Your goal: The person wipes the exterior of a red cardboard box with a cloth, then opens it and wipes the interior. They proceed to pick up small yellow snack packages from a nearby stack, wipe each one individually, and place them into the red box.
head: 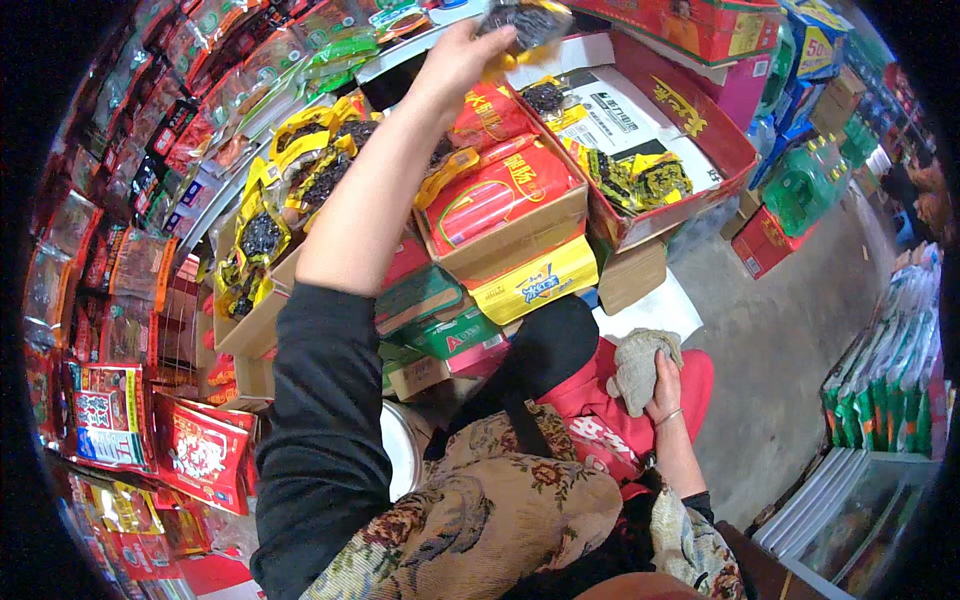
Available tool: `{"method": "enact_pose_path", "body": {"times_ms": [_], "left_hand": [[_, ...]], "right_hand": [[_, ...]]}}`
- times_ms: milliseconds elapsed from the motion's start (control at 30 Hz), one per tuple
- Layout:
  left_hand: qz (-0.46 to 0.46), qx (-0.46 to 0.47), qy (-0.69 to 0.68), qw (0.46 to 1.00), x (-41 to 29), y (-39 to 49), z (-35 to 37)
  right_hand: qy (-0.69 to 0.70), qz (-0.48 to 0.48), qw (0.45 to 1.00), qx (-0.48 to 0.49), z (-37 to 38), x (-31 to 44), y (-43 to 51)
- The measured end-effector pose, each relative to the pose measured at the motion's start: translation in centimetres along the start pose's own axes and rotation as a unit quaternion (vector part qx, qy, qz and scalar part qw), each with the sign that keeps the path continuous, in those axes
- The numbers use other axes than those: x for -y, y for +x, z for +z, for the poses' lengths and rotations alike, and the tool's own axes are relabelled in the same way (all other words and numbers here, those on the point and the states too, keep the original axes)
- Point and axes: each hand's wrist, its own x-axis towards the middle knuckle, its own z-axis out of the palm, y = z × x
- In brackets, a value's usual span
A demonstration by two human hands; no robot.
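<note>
My left hand [469,56], at the end of the raised arm, grips a yellow-edged clear plastic packet [532,30] with dark contents at the top of the view. Below it lie red packets [502,195] in a cardboard box. To the left, a carton [255,319] holds several similar yellow packets [262,234] of dark food. A red box [739,169] at the right holds a few yellow and black packets [652,180] on a printed white sheet. Low on the right, my right hand [664,390] holds a greyish cloth [637,367] over my red-covered lap.
Shelves with hanging packets [142,262] curve along the left. Stacked green and red cartons [457,334] stand under the boxes. Green bottles [806,184] stand at the upper right. Stacked green-and-white packs [889,375] and a glass-topped case [847,517] are at the right.
</note>
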Motion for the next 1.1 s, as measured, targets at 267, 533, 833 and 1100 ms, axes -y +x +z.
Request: {"method": "enact_pose_path", "body": {"times_ms": [267,533,833,1100], "left_hand": [[-0.301,0.119,-0.481,0.815,5.5,-18.0,8.4],[-0.363,0.16,-0.41,0.821,8.3,-25.4,13.6],[-0.318,0.24,-0.226,0.889,9.3,-26.3,15.2],[-0.188,0.218,-0.144,0.947,9.9,-26.2,15.7]], "right_hand": [[0.063,-0.058,0.983,0.164,4.2,5.6,-2.1],[-0.305,-0.169,0.925,0.149,10.3,7.8,-2.1],[-0.238,-0.229,0.942,0.054,12.9,5.4,-1.0],[-0.144,-0.178,0.973,-0.021,11.0,6.8,-0.5]]}}
